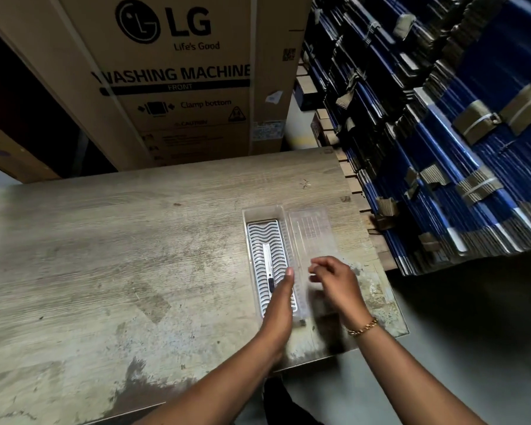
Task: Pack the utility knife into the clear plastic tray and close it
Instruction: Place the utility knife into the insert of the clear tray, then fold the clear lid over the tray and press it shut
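A clear plastic tray [259, 214] lies open near the table's right edge, with a wavy white insert inside. The utility knife [268, 265], slim and silver with a dark slider, rests lengthwise on that insert. The tray's clear lid [311, 231] is folded out flat to the right of the tray. My left hand [279, 305] lies flat with fingers together over the tray's near right edge, just beside the knife. My right hand [334, 282] hovers over the near part of the lid with its fingers curled; whether they pinch the lid is blurred.
The worn wooden table [120, 256] ends close to the right of the tray. Stacks of flat blue cartons [442, 148] strapped in bundles stand to the right. A large cardboard washing machine box [178, 75] stands behind the table.
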